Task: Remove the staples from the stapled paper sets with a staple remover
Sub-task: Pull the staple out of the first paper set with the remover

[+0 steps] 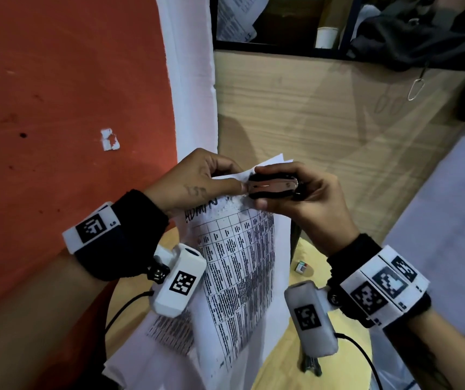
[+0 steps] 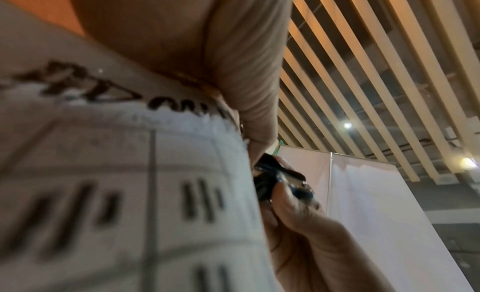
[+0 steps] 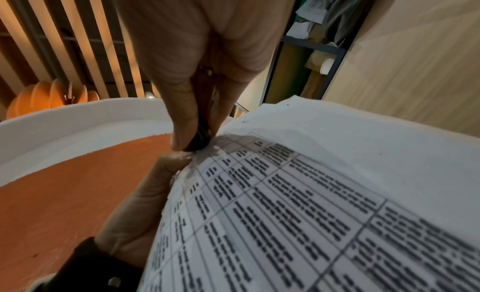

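Head view: the left hand (image 1: 194, 178) pinches the far left corner of the white stapled paper set printed with a black table (image 1: 239, 263). Its long axis runs near to far. The right hand (image 1: 304, 198) grips the black-and-chrome staple remover (image 1: 272, 187), which lies left-right, nose pointing left at that corner.

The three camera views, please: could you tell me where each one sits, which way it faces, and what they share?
Head: worn on the head, looking down; both forearms show, left hand pinching the paper set, right hand gripping the staple remover.
Left wrist: looks up along the left hand at blurred paper, the right hand and a slatted ceiling.
Right wrist: looks along the right fingers onto the paper and left hand.
All three share the paper corner at the remover.
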The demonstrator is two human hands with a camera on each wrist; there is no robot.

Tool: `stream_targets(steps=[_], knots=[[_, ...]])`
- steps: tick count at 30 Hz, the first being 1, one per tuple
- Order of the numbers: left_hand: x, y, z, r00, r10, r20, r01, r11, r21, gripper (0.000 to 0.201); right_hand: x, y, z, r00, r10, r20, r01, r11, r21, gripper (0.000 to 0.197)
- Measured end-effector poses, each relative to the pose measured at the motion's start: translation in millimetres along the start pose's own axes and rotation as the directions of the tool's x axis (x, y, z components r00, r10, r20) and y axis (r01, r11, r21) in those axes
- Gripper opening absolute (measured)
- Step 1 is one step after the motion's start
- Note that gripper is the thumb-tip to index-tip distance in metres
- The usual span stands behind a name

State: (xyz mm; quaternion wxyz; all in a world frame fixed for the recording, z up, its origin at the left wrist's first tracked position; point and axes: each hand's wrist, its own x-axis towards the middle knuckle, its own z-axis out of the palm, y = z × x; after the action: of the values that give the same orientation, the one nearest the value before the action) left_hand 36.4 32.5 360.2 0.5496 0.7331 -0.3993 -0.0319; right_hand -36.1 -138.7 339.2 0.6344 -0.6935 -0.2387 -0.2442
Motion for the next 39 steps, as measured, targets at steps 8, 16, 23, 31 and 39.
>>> stream_targets(steps=[8, 16, 23, 31, 39], knots=[[5, -16, 8, 0.990, 0.058, -0.126, -0.037, 0.985, 0.166, 0.024, 0, 2, 6, 0.979, -0.194, -0.068, 0.146, 0.887, -0.439, 0.027], [6, -29, -6, 0.980, 0.066, -0.186, 0.007, 0.930, 0.368, 0.019, 0, 25, -3, 0.916, -0.400, 0.009, 0.257, 0.572, -0.779, 0.020], [8, -57, -27, 0.998, 0.016, -0.061, 0.009, 0.920, 0.393, 0.038, -29, 79, -30, 0.981, -0.139, -0.132, -0.041, 0.519, -0.854, 0.025], [13, -80, -32, 0.994, -0.071, 0.089, 0.040, 0.949, 0.312, 0.037, -40, 106, -47, 0.956, 0.224, -0.189, -0.282, 0.530, -0.800, 0.040], [26, -80, -33, 0.995, -0.005, 0.095, -0.035, 0.908, 0.418, 0.033, -23, 92, -37, 0.808, 0.572, 0.139, -0.585, 0.807, 0.077, 0.036]])
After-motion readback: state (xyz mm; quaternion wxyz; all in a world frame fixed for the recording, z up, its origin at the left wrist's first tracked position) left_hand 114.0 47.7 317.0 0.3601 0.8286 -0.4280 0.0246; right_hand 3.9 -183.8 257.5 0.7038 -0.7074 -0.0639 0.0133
